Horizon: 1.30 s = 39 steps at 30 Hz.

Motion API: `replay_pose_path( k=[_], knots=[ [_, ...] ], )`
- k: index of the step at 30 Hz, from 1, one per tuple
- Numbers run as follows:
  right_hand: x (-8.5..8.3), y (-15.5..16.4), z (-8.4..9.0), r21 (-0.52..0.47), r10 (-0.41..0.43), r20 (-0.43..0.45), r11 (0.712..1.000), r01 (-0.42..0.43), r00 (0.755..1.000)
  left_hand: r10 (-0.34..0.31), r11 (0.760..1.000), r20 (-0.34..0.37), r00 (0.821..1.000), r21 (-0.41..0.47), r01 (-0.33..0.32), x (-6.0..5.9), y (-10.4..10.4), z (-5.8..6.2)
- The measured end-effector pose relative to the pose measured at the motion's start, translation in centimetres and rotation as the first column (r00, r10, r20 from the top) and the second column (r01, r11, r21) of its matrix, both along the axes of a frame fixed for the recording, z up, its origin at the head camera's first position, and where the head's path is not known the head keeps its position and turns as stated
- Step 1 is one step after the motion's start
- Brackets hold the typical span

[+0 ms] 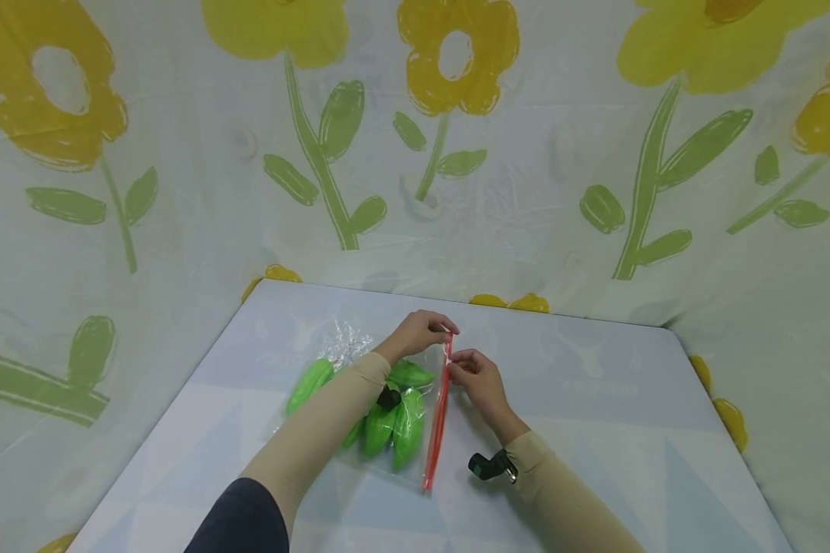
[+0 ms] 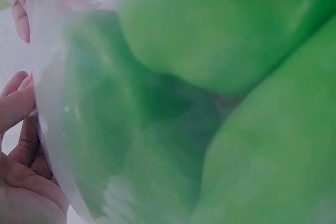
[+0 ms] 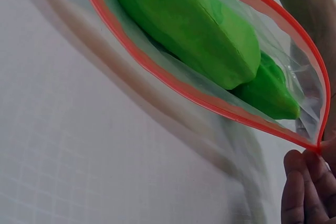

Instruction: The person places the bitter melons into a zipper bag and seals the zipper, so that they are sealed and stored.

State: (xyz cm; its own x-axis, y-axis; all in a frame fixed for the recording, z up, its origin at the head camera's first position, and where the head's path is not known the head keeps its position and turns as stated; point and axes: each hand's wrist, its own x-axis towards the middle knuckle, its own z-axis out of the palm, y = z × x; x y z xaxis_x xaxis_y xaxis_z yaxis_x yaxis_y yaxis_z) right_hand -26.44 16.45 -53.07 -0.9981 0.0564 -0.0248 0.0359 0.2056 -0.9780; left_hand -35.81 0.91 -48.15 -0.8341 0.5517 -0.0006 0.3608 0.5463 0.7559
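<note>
Plastic bag [image 1: 415, 407], clear and edged with a red zip strip [image 1: 438, 418], is laid flat near the middle of the pale bench [image 1: 595, 430], with several green fruit-shaped pieces [image 1: 394, 426] seen through its film. The zip strip runs from about 12 o'clock to 6 o'clock along the bag's 3 o'clock side. Its far end, at 12 o'clock, is pinched by both hands: the left hand [image 1: 418, 334] reaches across the bag from 9 o'clock with its fingertips closed on the strip, and the right hand [image 1: 480, 380] is closed on the same end from 3 o'clock. In the right wrist view the mouth of the bag is seen gaping, the two red lips apart except where they meet at the pinched corner, just above the fingertips [image 3: 302, 182]. In the left wrist view the green pieces fill the picture behind the film. A flowered curtain [image 1: 180, 153] is hung behind the bench.
</note>
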Motion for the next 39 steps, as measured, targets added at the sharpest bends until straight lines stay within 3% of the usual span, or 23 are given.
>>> replay_pose_path(
  k=[22,39],
  knots=[
    [1.2,0.0,-0.1,0.019,0.031,0.019,0.999,-0.031,0.999,0.01,1.0,-0.001,1.0,0.007,-0.01,-0.4,-0.3,0.0],
    [5.0,0.4,-0.6,0.17,0.106,0.063,0.979,-0.116,0.992,0.013,1.0,-0.013,1.0,0.0,-0.013,-0.1,-0.7,1.1]
  ],
)
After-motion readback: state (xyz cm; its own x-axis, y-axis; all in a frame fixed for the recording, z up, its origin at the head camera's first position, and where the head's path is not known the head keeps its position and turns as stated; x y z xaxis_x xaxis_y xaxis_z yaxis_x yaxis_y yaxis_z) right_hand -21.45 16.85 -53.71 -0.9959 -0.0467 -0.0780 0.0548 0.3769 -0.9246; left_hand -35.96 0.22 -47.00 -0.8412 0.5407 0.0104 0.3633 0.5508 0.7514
